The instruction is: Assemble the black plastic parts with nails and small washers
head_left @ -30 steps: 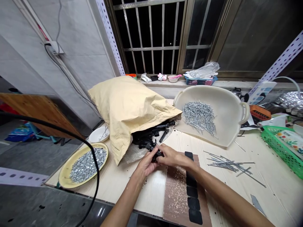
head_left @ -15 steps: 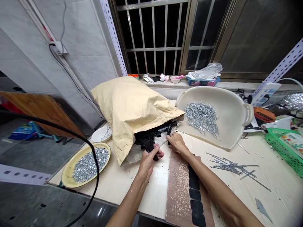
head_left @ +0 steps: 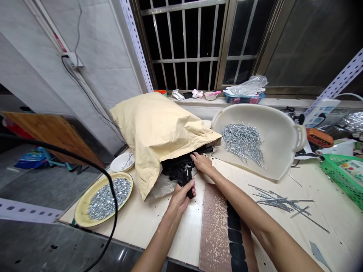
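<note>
My left hand (head_left: 183, 196) is closed around a black plastic part (head_left: 189, 181), just in front of the sack's mouth. My right hand (head_left: 202, 162) reaches to the opening, fingertips at the black parts (head_left: 177, 166) there; whether it grips one is hard to make out. These dark parts spill from a big yellowish paper sack (head_left: 159, 128) lying on the table with its open end towards me. Bubble-like lining (head_left: 161, 185) shows under the sack's lip. Beneath my right forearm lies a brown board (head_left: 214, 226) with a column of black rounded pads (head_left: 235, 234).
A cream basin (head_left: 278, 139) of metal pins (head_left: 244, 141) stands right of the sack. Loose long rods (head_left: 283, 200) lie on the table's right. At left are a yellow dish (head_left: 81, 211) of small metal pieces and a white bowl (head_left: 117, 164). A black cable (head_left: 113, 226) hangs in front.
My right hand has moved left, closer to my left hand and the sack's mouth. The left hand has dropped slightly, still holding a black part. The view has shifted a little.
</note>
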{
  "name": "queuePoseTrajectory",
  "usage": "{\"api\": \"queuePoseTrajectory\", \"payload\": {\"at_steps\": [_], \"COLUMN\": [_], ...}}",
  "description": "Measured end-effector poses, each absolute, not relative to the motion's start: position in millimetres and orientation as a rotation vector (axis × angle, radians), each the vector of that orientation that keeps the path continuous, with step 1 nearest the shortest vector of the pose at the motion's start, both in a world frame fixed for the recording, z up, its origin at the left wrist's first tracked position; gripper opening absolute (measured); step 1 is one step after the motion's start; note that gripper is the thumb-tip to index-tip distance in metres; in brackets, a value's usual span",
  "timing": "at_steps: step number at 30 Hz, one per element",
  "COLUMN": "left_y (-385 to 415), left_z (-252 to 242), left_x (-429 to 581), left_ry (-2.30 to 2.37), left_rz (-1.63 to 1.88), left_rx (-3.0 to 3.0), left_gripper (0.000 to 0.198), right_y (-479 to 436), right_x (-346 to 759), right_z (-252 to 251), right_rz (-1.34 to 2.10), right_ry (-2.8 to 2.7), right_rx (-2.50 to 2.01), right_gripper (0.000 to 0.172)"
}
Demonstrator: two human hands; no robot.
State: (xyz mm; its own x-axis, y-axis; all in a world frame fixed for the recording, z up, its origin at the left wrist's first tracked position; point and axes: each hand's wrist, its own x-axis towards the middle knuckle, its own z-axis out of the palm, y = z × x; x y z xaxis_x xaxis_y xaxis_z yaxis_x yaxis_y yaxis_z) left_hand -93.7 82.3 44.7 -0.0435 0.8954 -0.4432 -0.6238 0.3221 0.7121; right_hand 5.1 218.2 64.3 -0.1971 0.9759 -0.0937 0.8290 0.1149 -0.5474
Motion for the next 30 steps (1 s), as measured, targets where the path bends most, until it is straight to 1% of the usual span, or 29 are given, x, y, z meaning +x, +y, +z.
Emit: {"api": "queuePoseTrajectory", "payload": {"at_steps": [4,7,10,16,21,24,26,28,30], "left_y": [81.0,77.5,72.9,66.5,63.1,64.0,65.5,66.0,65.0], "left_z": [51.1,55.5,60.1,64.1,59.2,59.4,61.9,65.7,70.0], "left_x": [-92.2,-92.1,-91.5,-92.3,-92.0,-83.1,-75.2,-69.8,-69.6], "left_ry": [1.123,1.182,1.233,1.282,1.277,1.145,1.010,0.898,0.857], "left_rz": [1.343,1.326,1.285,1.332,1.410,1.473,1.492,1.474,1.432], "left_rx": [0.422,0.441,0.497,0.593,0.598,0.533,0.468,0.387,0.303], "left_gripper": [0.037,0.038,0.040,0.040,0.044,0.044,0.045,0.043,0.036], "right_y": [221.3,222.7,226.6,221.4,178.9,135.5,107.0,85.4,75.1], "right_x": [-16.2,-19.2,-14.0,17.8,49.1,51.5,47.2,41.6,36.3], "right_z": [56.9,53.4,50.8,49.7,61.4,65.1,63.7,60.6,58.1], "right_rz": [0.598,0.553,0.558,0.646,0.750,0.841,0.896,0.855,0.746], "right_ry": [-2.034,-1.959,-1.881,-1.708,-1.691,-1.704,-1.651,-1.617,-1.667], "right_rx": [-1.931,-2.016,-2.082,-2.101,-1.839,-1.462,-1.182,-1.024,-1.008], "right_gripper": [0.045,0.043,0.038,0.044,0.035,0.031,0.025,0.019,0.015]}}
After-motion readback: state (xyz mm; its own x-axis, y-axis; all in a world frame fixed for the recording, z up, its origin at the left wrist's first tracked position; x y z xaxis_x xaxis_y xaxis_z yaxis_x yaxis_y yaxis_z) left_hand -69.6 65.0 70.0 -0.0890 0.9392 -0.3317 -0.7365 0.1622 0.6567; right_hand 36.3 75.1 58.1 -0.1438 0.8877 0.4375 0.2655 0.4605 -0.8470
